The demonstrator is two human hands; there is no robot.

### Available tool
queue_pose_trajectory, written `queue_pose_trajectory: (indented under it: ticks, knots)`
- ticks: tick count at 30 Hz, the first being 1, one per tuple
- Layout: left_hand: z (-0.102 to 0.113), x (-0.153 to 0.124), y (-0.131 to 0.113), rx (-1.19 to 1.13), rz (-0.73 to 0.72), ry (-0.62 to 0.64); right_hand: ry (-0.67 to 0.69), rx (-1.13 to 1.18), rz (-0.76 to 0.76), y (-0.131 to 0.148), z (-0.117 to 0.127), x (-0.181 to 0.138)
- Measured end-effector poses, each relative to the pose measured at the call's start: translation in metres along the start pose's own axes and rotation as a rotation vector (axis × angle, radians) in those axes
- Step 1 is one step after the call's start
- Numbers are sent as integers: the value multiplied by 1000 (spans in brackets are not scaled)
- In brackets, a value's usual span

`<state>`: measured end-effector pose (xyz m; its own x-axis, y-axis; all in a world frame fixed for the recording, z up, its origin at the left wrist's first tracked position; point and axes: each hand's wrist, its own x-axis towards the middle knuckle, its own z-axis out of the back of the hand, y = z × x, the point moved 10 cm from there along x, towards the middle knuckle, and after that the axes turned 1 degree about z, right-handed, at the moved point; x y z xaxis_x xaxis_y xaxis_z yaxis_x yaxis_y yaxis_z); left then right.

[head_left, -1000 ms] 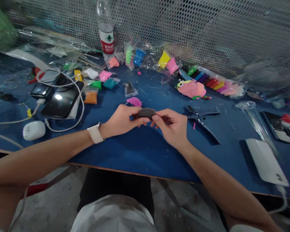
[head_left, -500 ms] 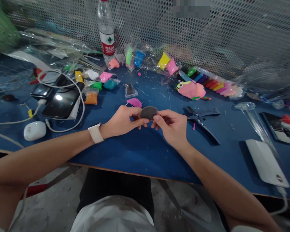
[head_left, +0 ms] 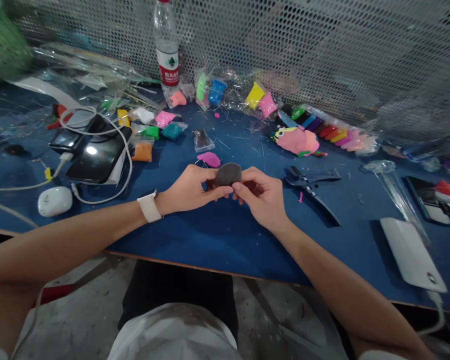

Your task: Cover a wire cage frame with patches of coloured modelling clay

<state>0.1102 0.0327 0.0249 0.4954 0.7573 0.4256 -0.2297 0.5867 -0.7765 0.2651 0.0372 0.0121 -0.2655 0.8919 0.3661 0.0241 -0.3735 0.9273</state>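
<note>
left hand (head_left: 185,189): thumb and fingers pinching the disc's left edge
right hand (head_left: 265,199): same pinch, right edge — neither's nearer, both touch it
grey disc (head_left: 228,174): dead centre, between the hands, roundish so no obvious long axis
magenta piece (head_left: 209,159): just above the left fingers
clear baggie (head_left: 206,145): above centre, dark lump (head_left: 200,135) inside
bottle (head_left: 167,55): upper left — can't tell how full

Dim, cool light covers the blue table (head_left: 195,240), with near-black shade under its near right edge. Glare whitens a spot on the black device (head_left: 86,165) at left; the white device (head_left: 412,255) at near right casts a soft shadow leftward. Wide-angle stretch bends the edges, the green basket (head_left: 5,47) at far left is blurred, and the left hand (head_left: 191,187) and right hand (head_left: 264,197) look fairly sharp
</note>
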Motion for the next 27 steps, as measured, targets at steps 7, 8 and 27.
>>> queue_pose_trajectory:
  ticks: [7, 8, 27]
  knots:
    - [-3, 0, 4, -98, 81, 12, -31, -54, 33, 1, 3, -5]
    - [-2, 0, 4, -107, 85, -1, -19, -69, 34, 1, 2, -6]
    - [-1, 0, 1, 31, 50, 12, -74, -247, 66, 10, 7, -6]
